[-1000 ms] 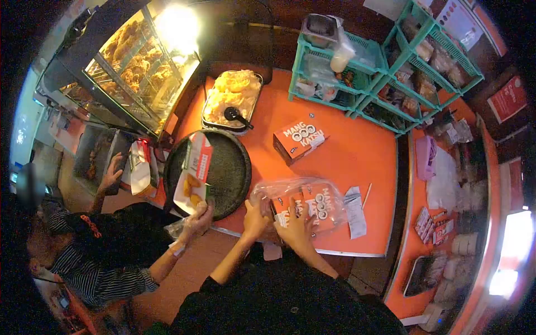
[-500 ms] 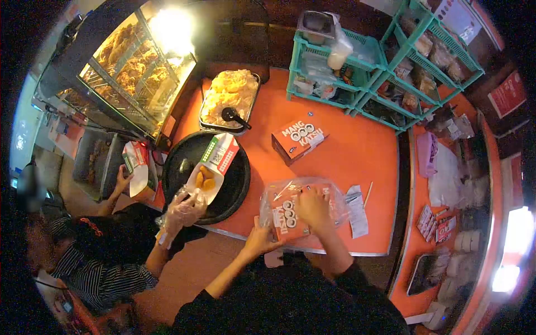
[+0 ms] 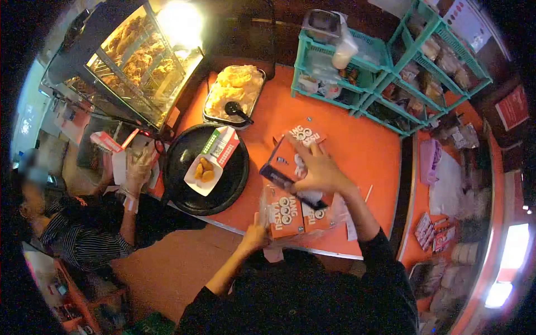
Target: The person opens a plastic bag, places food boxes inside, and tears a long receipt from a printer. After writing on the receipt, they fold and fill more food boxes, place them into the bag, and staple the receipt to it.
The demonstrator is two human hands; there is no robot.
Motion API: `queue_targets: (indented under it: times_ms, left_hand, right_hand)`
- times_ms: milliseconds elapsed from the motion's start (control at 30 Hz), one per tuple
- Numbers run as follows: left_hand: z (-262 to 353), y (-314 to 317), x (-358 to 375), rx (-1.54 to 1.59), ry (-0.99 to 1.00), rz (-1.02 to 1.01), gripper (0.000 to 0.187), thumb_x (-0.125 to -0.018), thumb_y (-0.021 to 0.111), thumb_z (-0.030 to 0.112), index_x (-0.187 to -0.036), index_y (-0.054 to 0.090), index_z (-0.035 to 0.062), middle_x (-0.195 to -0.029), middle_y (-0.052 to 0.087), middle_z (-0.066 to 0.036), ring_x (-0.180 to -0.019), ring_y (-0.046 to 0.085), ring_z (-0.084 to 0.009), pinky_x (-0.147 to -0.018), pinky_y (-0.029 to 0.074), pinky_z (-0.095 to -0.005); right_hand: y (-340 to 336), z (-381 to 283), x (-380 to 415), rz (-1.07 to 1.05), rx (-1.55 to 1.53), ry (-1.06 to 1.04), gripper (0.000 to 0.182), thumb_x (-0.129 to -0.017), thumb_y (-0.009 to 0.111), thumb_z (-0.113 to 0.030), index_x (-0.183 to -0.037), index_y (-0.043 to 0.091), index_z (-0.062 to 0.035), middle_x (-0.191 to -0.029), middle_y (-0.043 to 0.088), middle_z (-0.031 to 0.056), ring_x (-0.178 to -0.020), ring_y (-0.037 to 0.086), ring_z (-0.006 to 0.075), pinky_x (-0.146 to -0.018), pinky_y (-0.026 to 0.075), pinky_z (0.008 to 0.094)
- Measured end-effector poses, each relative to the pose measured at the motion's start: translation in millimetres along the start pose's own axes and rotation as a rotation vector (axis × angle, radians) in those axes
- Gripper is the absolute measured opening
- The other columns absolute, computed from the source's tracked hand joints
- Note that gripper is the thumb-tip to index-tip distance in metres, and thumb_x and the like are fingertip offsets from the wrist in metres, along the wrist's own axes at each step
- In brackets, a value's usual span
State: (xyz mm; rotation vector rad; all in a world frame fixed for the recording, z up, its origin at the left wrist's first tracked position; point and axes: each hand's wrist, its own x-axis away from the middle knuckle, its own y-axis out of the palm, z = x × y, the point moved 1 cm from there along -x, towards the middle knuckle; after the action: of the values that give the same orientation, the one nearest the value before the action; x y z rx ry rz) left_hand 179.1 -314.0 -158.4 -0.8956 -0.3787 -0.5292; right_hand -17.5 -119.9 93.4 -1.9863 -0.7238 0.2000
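Note:
My right hand [image 3: 326, 173] is wrapped over an orange takeaway box [image 3: 283, 155] with white lettering, which is tilted with its dark side facing me. Just below it, a clear plastic bag [image 3: 330, 222] surrounds orange lettered boxes [image 3: 285, 211] at the table's front edge. My left hand [image 3: 257, 235] grips the bag at its left edge, fingers closed against the boxes. To the left, a black round tray [image 3: 234, 192] bears an open paper carton [image 3: 204, 172] with fried pieces [image 3: 204, 169] in it.
At the left, a co-worker's gloved hand [image 3: 137, 167] handles another carton [image 3: 106, 140]. Behind stand a food tray [image 3: 234, 92] with a black ladle [image 3: 237, 111] and a lit glass warmer [image 3: 139, 61]. Green basket racks [image 3: 385, 72] stand at the back right; a paper slip [image 3: 351, 230] lies beside the bag.
My right hand has left the bag and taken hold of the orange box behind it, tilting it and bringing it closer. The co-worker's gloved hand has moved from the tray's carton to another carton leftward.

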Motion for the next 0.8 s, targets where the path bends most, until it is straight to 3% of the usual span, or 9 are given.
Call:
queue_targets:
  times_ms: [100,200,300,367,433,567,667,767,800]
  left_hand:
    - [-51.9,19.8,-29.8,0.455,0.054,0.05,0.066,-0.066,0.078,0.02,-0.124,0.048,0.0099,-0.13,0.039,-0.026,-0.104,0.05,-0.047,-0.081,0.048,-0.0538]
    - [36.3,-84.4,9.7,0.124,0.325,0.338,0.103,-0.059,0.083,0.021,-0.14,0.022,0.0044,-0.131,0.039,-0.029,-0.107,0.047,-0.0516,-0.088,0.042,-0.0582]
    - [61.1,-105.9,-7.6,0.13,0.29,0.24,0.115,-0.058,0.085,0.023,-0.145,0.012,0.0061,-0.144,0.025,-0.028,-0.116,0.04,-0.0531,-0.091,0.038,-0.0623]
    - [85.0,-108.4,-8.5,0.081,0.367,0.239,0.118,-0.057,0.085,0.023,-0.147,0.01,0.0083,-0.15,0.015,-0.026,-0.119,0.038,-0.0533,-0.091,0.037,-0.064]
    - [115.1,-111.3,-1.9,-0.186,-0.122,0.087,0.12,-0.055,0.085,0.027,-0.148,0.012,0.0105,-0.153,0.004,-0.023,-0.13,0.027,-0.0516,-0.099,0.032,-0.0627]
    - [129.6,-75.1,11.8,-0.324,0.25,0.522,0.105,-0.063,0.075,0.033,-0.148,0.019,0.008,-0.155,0.005,-0.021,-0.141,0.003,-0.0449,-0.112,0.008,-0.0574]
    - [116.9,-28.6,-2.5,-0.254,0.399,0.344,0.099,-0.068,0.069,0.028,-0.148,0.016,0.0033,-0.155,0.005,-0.021,-0.143,0.004,-0.0392,-0.113,0.005,-0.0565]
    - [113.5,-22.0,-12.1,-0.102,0.296,0.243,0.097,-0.07,0.067,0.025,-0.148,0.014,-0.0003,-0.155,0.006,-0.02,-0.144,0.007,-0.0344,-0.113,0.004,-0.0554]
    - [111.1,-21.3,-12.2,-0.117,0.338,0.265,0.098,-0.07,0.066,0.024,-0.148,0.012,0.0011,-0.155,0.006,-0.021,-0.144,0.007,-0.0357,-0.113,0.005,-0.0545]
  right_hand:
    - [71.1,-18.7,68.9,0.018,-0.097,0.163,0.117,-0.055,0.08,-0.048,-0.15,0.016,-0.0235,-0.12,0.044,0.0283,-0.112,0.043,0.0449,-0.095,0.035,0.0548]
    - [130.7,-15.4,102.0,0.063,0.035,0.427,0.116,-0.056,0.08,-0.048,-0.15,0.016,-0.0246,-0.125,0.04,0.0293,-0.112,0.042,0.0486,-0.094,0.034,0.0589]
    - [137.3,-4.6,94.9,0.349,0.093,0.672,0.114,-0.06,0.078,-0.051,-0.15,0.015,-0.0257,-0.129,0.035,0.0306,-0.115,0.039,0.0534,-0.095,0.031,0.0632]
    - [135.1,6.7,84.8,0.412,0.031,0.739,0.111,-0.062,0.076,-0.053,-0.15,0.014,-0.0272,-0.13,0.033,0.0305,-0.117,0.037,0.0539,-0.095,0.031,0.0645]
    - [133.2,14.3,78.0,0.39,0.197,0.779,0.11,-0.063,0.075,-0.053,-0.15,0.014,-0.0213,-0.127,0.037,0.0299,-0.117,0.039,0.052,-0.095,0.033,0.0632]
    - [94.7,33.8,59.3,0.165,0.024,0.765,0.105,-0.069,0.072,-0.049,-0.15,0.014,-0.0145,-0.128,0.04,0.0282,-0.123,0.038,0.0462,-0.098,0.032,0.0623]
    - [67.4,82.5,-22.3,0.029,0.456,0.277,0.108,-0.065,0.079,-0.034,-0.149,0.015,-0.0124,-0.132,0.044,0.0218,-0.123,0.044,0.0367,-0.102,0.032,0.0585]
    - [97.2,141.4,-122.7,0.465,0.83,-0.45,0.118,-0.052,0.085,-0.022,-0.149,0.018,-0.0219,-0.131,0.047,0.0157,-0.121,0.046,0.0345,-0.1,0.035,0.0552]
    - [86.3,148.4,-149.0,0.465,0.815,-0.492,0.118,-0.052,0.085,-0.022,-0.149,0.018,-0.0219,-0.131,0.047,0.0157,-0.121,0.046,0.0345,-0.1,0.035,0.0552]
